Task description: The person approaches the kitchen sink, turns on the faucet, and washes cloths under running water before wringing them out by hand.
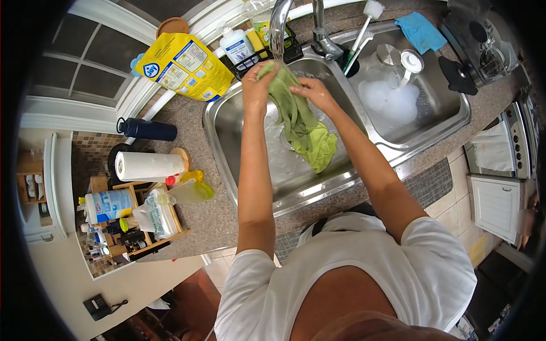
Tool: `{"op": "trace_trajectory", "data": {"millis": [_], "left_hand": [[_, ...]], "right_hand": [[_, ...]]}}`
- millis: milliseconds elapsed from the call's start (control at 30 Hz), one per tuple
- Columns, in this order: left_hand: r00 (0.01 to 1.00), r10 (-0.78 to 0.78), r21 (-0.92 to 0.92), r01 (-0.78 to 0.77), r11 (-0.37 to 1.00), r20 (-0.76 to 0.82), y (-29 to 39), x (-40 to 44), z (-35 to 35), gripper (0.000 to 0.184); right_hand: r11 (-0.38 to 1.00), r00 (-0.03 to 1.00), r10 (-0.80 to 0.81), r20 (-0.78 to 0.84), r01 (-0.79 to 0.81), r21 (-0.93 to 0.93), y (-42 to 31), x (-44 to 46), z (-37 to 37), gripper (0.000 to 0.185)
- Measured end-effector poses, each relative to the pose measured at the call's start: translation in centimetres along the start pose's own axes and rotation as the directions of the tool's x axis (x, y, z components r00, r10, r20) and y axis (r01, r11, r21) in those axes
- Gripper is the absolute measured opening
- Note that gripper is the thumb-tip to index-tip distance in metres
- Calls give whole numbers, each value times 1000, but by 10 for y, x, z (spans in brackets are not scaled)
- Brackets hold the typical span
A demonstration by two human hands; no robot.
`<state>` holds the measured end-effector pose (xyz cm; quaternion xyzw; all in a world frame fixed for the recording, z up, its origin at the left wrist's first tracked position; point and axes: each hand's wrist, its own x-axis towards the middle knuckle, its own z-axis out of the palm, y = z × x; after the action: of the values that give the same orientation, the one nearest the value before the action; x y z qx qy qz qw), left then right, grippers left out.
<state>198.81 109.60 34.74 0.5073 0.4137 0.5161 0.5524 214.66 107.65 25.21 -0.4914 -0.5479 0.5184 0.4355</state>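
Green cloth (293, 116): hanging over the left basin (278, 184), upper end near the faucet (278, 28).
Grip: my left hand (257, 88) closed on its upper end; my right hand (315, 94) pinching its side.
Counter (199, 233): speckled, surrounding both steel basins.
Room: window (105, 51) left, stove (515, 133) right.
Right basin (406, 133): suds (389, 102), white-lidded item (410, 62).
Obstructions: yellow pouch (185, 65) just beside my left hand; paper towel roll (149, 166) farther off.

The cloth (297, 116) (green) hides some basin floor (278, 167); top edge crops faucet (278, 25).
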Motion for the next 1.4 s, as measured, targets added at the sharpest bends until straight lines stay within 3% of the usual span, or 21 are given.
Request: {"op": "trace_trajectory", "data": {"millis": [133,200,300,333,367,433,467,567,633,667,733,800,833,900,967,1000,1100,1167,1233,1300,1400], "left_hand": [[999,-7,-255,-2,967,-33,4,0,-22,29],[993,-45,-422,-5,907,-111,-11,-1,-27,30],[924,-348,-635,175,753,-158,-59,6,-20,27],[990,-49,-767,131,627,129,-90,17,-17,28],[893,306,-868,161,470,331,-129,35,-12,29],[807,533,-967,210,143,254,-182,39,3,25],[921,374,-992,124,-18,109,-200,32,13,24],[921,179,-901,274,335,347,-204,41,19,30],[888,-461,-596,366,715,-8,-128,9,47,26],[909,-410,-473,327,818,-80,-116,2,55,33],[920,-391,-553,317,770,-18,-125,3,50,36],[964,-253,-588,253,768,83,-180,17,23,39],[964,-146,-702,262,663,222,-193,20,15,41],[897,141,-851,334,406,419,-203,24,8,44],[932,-328,-538,359,763,156,-164,12,21,47],[877,-474,-324,429,843,-74,-139,5,26,49],[824,-560,-340,554,760,89,-89,-7,2,49],[898,-425,98,415,904,114,-64,-11,-17,47],[908,-322,529,141,837,267,-62,-9,-40,44],[930,-324,535,186,824,175,-57,-3,-46,32],[968,-242,294,212,932,72,-20,-6,-34,25]], "right_hand": [[956,986,19,-165,-66,-287,16,-7,-4,40],[979,962,-186,-203,164,-119,14,-5,1,37],[860,863,-423,-278,479,178,-19,-1,32,31],[779,820,-481,-310,562,278,-31,-1,47,29],[819,815,-504,-284,556,143,-36,-1,57,26],[840,810,-542,-224,524,-138,-44,-4,72,22],[798,826,-517,-223,372,-474,-65,-16,72,23],[907,814,-306,-494,406,108,-17,21,53,29],[956,798,-211,-565,289,51,-18,23,29,31],[980,811,-178,-557,194,-30,-14,21,21,30],[966,777,-226,-588,99,-240,-18,15,26,34],[976,813,-187,-552,87,-202,-7,10,48,26],[981,832,-163,-530,78,-179,-2,6,58,28],[903,764,-397,-509,224,-368,-12,4,56,27],[922,735,-370,-569,214,-324,-20,10,36,39],[970,829,-210,-518,112,-214,-13,16,21,35],[934,884,-165,-438,-2,-356,18,34,-18,45],[959,957,-154,-246,85,-269,9,33,-38,45],[970,982,-174,-69,159,-183,-11,27,-44,43],[966,970,-232,76,239,-104,-33,15,-42,42],[979,987,-58,147,85,-183,-7,10,-45,35]]}}
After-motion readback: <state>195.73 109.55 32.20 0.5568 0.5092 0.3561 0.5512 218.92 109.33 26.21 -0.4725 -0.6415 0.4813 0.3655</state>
